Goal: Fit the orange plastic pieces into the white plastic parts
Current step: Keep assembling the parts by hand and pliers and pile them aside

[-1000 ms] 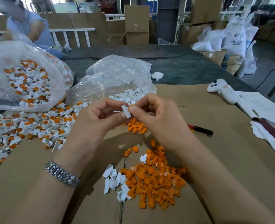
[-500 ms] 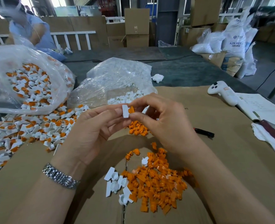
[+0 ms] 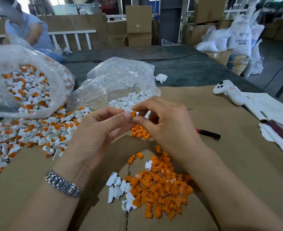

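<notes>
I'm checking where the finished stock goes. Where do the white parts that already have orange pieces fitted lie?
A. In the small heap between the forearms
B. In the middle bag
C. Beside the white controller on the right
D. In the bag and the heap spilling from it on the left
D: the left bag and the heap of assembled parts spilling from it show white parts with orange centres.

Orange pieces point(image 3: 160, 194): moulded plastic, smooth, faint sheen.
White parts point(image 3: 119, 189): moulded plastic, smooth, semi-matt.
Bags point(image 3: 120, 77): thin clear plastic film, crinkled, glossy with highlights.
Bench covering point(image 3: 229, 155): brown corrugated cardboard, matt, creased at a seam.
Bench point(image 3: 187, 70) beyond it: dark, dull, slightly rough surface.
Watch bracelet point(image 3: 62, 184): linked metal, polished, bright.
Controller point(image 3: 229, 91): white plastic, smooth, satin.
Notebook point(image 3: 267, 105): matt white paper.
Rag point(image 3: 277, 140): white cloth, rumpled.
</notes>
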Motion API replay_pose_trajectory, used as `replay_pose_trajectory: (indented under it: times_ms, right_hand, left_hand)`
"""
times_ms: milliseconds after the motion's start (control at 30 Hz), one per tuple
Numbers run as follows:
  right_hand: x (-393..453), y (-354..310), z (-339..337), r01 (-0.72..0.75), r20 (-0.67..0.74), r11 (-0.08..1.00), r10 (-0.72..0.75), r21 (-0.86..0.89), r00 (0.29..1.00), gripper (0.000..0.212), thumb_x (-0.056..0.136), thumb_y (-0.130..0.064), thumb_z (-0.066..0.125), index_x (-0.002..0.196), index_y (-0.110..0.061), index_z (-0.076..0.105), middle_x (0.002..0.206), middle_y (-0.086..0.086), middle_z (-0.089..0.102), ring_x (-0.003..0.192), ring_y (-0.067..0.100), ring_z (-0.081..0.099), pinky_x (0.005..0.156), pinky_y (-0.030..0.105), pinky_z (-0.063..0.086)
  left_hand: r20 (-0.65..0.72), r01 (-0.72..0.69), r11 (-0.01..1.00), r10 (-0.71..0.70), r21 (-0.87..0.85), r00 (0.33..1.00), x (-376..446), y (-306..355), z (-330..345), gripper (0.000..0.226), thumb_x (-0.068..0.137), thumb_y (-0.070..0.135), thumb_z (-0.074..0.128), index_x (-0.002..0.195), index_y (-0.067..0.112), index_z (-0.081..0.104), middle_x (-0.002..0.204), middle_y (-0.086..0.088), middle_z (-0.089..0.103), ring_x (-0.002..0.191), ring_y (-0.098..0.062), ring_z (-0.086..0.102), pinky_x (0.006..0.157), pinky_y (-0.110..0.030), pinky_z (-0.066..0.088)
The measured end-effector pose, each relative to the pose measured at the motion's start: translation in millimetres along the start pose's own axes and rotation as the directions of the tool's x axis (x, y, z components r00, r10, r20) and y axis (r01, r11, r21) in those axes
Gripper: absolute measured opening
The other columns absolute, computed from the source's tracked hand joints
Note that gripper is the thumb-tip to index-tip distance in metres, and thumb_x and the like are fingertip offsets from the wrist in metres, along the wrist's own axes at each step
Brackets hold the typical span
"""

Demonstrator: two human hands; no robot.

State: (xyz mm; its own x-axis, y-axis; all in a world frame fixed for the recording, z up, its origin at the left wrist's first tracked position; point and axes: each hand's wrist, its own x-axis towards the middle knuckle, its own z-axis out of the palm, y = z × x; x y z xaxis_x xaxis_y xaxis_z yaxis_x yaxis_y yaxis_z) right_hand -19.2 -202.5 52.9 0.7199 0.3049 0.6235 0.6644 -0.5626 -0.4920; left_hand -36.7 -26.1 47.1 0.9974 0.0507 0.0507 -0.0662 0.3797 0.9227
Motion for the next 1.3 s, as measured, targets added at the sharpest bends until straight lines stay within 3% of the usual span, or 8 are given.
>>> replay_pose_trajectory:
  times_ms: [300,433,567,800,933,1033,1200,1300]
  right_hand:
    - [7,29,-14,-0.276,0.096,0.901,0.324,-0.335,0.941,0.045,0.09,-0.061,0.06,0.12,-0.027,0.061,0.109,-0.009,0.059,0.093,0.007,0.057,0.076,0.026,0.048]
    - [2,54,-20,-0.385,0.248,0.711,0.612,-0.588,0.751,0.042,0.085,-0.055,0.069,0.1,-0.016,0.059,0.102,0.002,0.059,0.091,0.022,0.057,0.072,0.037,0.048]
    - [0,54,-16,-0.293,0.277,0.708,0.571,-0.643,0.773,0.025,0.087,-0.042,0.066,0.092,-0.018,0.062,0.09,0.002,0.058,0.08,0.021,0.056,0.06,0.033,0.046]
    - [7,33,-34,-0.481,0.276,0.848,0.528,-0.225,0.803,0.018,0.097,-0.033,0.058,0.087,-0.019,0.062,0.066,0.002,0.064,0.054,0.015,0.06,0.047,0.029,0.045]
    - [8,6,-41,-0.539,0.468,0.841,0.459,0.044,0.755,0.027,0.1,-0.027,0.056,0.089,-0.006,0.068,0.075,0.011,0.072,0.056,0.015,0.068,0.048,0.024,0.053]
    - [6,-5,-36,-0.496,0.532,0.868,0.406,0.031,0.743,0.032,0.102,-0.031,0.054,0.091,-0.003,0.066,0.084,0.013,0.074,0.074,0.029,0.071,0.068,0.044,0.058]
    - [3,-13,-34,-0.426,0.521,0.905,0.358,0.012,0.775,0.031,0.102,-0.04,0.052,0.086,-0.016,0.064,0.08,0.004,0.073,0.071,0.02,0.07,0.065,0.035,0.055]
    - [3,-13,-30,-0.408,0.503,0.913,0.359,-0.013,0.786,0.031,0.103,-0.042,0.05,0.088,-0.017,0.062,0.081,0.005,0.072,0.074,0.024,0.07,0.073,0.048,0.058]
  left_hand:
    - [-0.085,0.063,0.998,-0.061,0.011,0.995,4,0,-5,0.008,0.065,0.01,0.083,0.073,0.012,0.082,0.093,-0.016,0.079,0.09,-0.025,0.078,0.071,-0.023,0.062]
    - [-0.105,0.076,0.996,-0.072,0.037,0.992,4,1,-6,0.013,0.058,0.019,0.086,0.071,0.019,0.083,0.084,-0.008,0.078,0.073,-0.015,0.076,0.059,-0.018,0.058]
    - [-0.086,0.08,0.996,-0.078,0.029,0.993,3,1,-7,0.012,0.06,0.02,0.085,0.072,0.02,0.083,0.082,-0.007,0.077,0.072,-0.015,0.076,0.057,-0.018,0.057]
    - [-0.136,0.078,0.99,-0.093,-0.117,0.986,5,-3,-5,0.023,0.072,0.011,0.081,0.092,0.011,0.071,0.085,-0.008,0.077,0.071,-0.017,0.076,0.051,-0.018,0.055]
    - [-0.112,0.028,0.992,-0.042,-0.122,0.993,5,-4,-1,0.026,0.078,0.012,0.081,0.101,0.008,0.07,0.086,-0.006,0.076,0.074,-0.016,0.075,0.053,-0.017,0.054]
    - [-0.11,-0.011,0.995,0.0,-0.102,0.994,5,-5,2,0.027,0.077,0.013,0.081,0.1,0.008,0.069,0.086,-0.005,0.076,0.073,-0.015,0.075,0.054,-0.017,0.054]
    - [-0.103,-0.048,0.998,0.045,-0.031,0.994,3,-7,4,0.023,0.076,0.014,0.081,0.096,0.008,0.07,0.086,-0.008,0.075,0.075,-0.018,0.074,0.058,-0.019,0.055]
    - [-0.101,-0.065,0.998,0.067,0.027,0.993,3,-9,5,0.021,0.08,0.012,0.079,0.097,0.006,0.07,0.089,-0.013,0.075,0.075,-0.019,0.075,0.058,-0.019,0.055]
